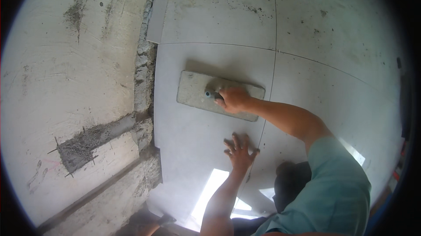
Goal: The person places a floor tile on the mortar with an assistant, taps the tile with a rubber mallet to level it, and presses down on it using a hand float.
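My right hand (pixel 235 100) is closed round the handle (pixel 211 94) of a wide rectangular float (pixel 191 87). The float's grey, worn plate lies over a large pale floor tile (pixel 171 133), tilted slightly down to the right. Its underside is hidden, so how fully it touches the tile cannot be seen. Nearer to me, my left hand (pixel 240 151) rests palm down on the tile with fingers spread, close to the joint on its right side. Nothing is in that hand.
More large tiles (pixel 219 12) meet at thin dark joints. On the left runs a rough, broken strip (pixel 142 73) beside a pale wall (pixel 74 82) with a mortar-filled patch (pixel 81 155). A tool with a brown handle (pixel 150 228) lies at the lower left.
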